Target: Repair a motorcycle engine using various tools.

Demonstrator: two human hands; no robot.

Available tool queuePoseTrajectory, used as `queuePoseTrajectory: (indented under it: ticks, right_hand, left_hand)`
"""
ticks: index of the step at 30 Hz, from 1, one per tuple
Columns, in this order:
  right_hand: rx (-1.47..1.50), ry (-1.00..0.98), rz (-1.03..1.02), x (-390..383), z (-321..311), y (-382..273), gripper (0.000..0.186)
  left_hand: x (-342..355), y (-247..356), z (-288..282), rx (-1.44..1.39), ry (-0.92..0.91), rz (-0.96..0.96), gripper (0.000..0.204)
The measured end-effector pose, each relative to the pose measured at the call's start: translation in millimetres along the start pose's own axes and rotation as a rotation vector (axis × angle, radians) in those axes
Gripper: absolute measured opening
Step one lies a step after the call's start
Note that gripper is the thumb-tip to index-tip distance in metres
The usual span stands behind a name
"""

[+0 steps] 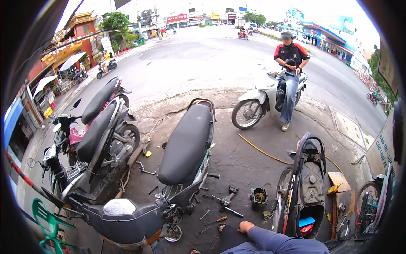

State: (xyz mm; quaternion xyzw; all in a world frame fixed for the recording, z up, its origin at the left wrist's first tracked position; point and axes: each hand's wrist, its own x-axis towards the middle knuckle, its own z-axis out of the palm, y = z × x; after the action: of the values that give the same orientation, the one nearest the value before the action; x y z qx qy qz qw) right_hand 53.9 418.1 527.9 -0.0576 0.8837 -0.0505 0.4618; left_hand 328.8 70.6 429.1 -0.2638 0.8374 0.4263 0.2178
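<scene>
My right hand point(245, 227), at the end of a blue sleeve, rests on my dark-trousered knee with its fingers curled in; I see nothing held. My left hand is out of view. Nearest to it on the ground lie an orange-handled screwdriver point(221, 219), a silver metal bar point(234, 212) and a wrench point(205, 214). Just beyond lies a dark power tool point(229, 195), beside a black tub point(259, 197) with dirty contents. In front to the left stands a scooter with a long black seat point(186, 144), its lower parts exposed.
At right stands a scooter point(312, 192) with its storage compartment open, blue and red items inside. A yellow hose point(262, 151) crosses the ground. Two scooters point(99, 131) and a green chair point(48, 220) stand left. Ahead, a helmeted person point(290, 63) is at a white motorbike point(264, 91).
</scene>
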Motion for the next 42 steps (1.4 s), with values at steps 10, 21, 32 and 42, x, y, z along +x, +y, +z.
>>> queuePoseTrajectory:
  ticks: [10, 21, 32, 42]
  right_hand:
    - [-0.049, -0.046, 0.002, -20, 34, -6, 0.044]
    - [0.106, 0.097, 0.050, -100, 125, -79, 0.035]
    - [0.104, 0.158, 0.014, -140, 196, -113, 0.028]
    - [0.165, 0.149, 0.052, -142, 262, -136, 0.027]
  left_hand:
    - [-34, -14, -8, 0.242, 0.061, 0.175, 0.022]
    - [-130, -101, -67, -0.004, -0.016, 0.061, 0.019]
    - [-163, -169, -93, -0.174, -0.308, -0.153, 0.018]
    - [-93, -145, -103, 0.106, -0.543, 0.046, 0.030]
